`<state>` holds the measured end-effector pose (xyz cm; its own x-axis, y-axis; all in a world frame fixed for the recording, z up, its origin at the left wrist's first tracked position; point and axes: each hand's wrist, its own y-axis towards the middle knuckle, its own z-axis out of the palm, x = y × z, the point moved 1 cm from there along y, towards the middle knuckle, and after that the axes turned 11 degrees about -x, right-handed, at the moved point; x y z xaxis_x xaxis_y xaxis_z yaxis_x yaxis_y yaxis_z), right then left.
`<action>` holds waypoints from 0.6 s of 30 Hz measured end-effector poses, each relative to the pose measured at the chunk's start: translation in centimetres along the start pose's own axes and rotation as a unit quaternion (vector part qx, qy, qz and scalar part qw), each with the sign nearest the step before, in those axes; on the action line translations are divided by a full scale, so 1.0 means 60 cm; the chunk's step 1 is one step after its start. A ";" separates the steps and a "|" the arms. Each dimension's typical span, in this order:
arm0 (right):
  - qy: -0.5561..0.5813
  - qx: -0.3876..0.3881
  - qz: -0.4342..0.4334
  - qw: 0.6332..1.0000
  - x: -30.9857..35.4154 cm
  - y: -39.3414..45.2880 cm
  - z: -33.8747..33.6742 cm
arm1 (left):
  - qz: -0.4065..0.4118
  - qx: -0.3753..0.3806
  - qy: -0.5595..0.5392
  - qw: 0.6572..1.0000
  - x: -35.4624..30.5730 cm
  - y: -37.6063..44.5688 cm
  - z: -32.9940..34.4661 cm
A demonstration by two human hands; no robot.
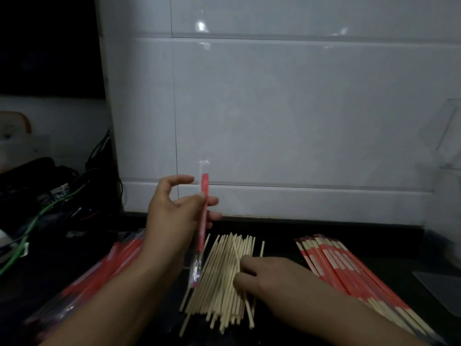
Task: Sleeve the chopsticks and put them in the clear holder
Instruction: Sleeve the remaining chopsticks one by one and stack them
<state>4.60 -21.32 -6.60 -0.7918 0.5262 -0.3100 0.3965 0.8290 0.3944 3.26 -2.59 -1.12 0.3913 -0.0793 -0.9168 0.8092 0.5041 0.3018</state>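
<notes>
Dim room, white tiled wall point(299, 108) behind black counter point(279, 242)

Your bare chopsticks point(224, 273) lie heaped centre; one red sleeve point(203, 221) stands upright; sleeved pairs point(349, 268) lie right.

No legible text anywhere; white marks on the red sleeves point(334, 263) too blurred to read.

Black counter point(279, 236) bears bare chopsticks point(219, 270), sleeved chopsticks point(349, 270).
</notes>
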 end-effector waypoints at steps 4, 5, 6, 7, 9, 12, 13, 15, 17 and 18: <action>0.010 -0.018 -0.005 1.000 -0.006 -0.001 0.009 | -0.063 -0.011 -0.034 0.997 0.014 0.018 -0.004; 0.012 -0.035 -0.003 0.999 -0.006 -0.001 0.010 | -0.079 -0.005 -0.036 0.996 0.020 0.022 -0.003; 0.012 -0.058 0.004 0.998 -0.008 0.001 0.009 | -0.092 0.002 -0.041 0.995 0.026 0.026 -0.002; 0.014 -0.088 0.011 0.996 -0.010 0.001 0.007 | -0.098 0.008 -0.040 0.994 0.030 0.028 0.000; 0.042 -0.171 0.038 0.984 -0.018 0.001 -0.001 | -0.077 0.017 -0.005 0.997 0.035 0.032 0.002; 0.169 -0.338 0.159 0.912 -0.029 -0.007 -0.028 | 0.006 0.025 0.059 0.998 0.038 0.029 0.001; 0.211 -0.392 0.213 0.870 -0.034 -0.011 -0.035 | 0.032 0.021 0.076 0.996 0.037 0.026 0.000; 0.328 -0.438 0.317 0.774 -0.040 -0.019 -0.046 | 0.067 0.015 0.100 0.993 0.036 0.022 0.000; 0.426 -0.444 0.369 0.697 -0.044 -0.023 -0.057 | 0.086 0.014 0.110 0.990 0.036 0.017 0.003; 0.458 -0.437 0.383 0.673 -0.043 -0.023 -0.063 | 0.097 0.015 0.119 0.988 0.036 0.015 0.004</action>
<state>4.38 -24.53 -3.08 -0.6242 0.0678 0.7783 0.7430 -0.2565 0.6182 4.93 -2.50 -2.74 0.4292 0.2221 -0.8755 0.7428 0.4646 0.4820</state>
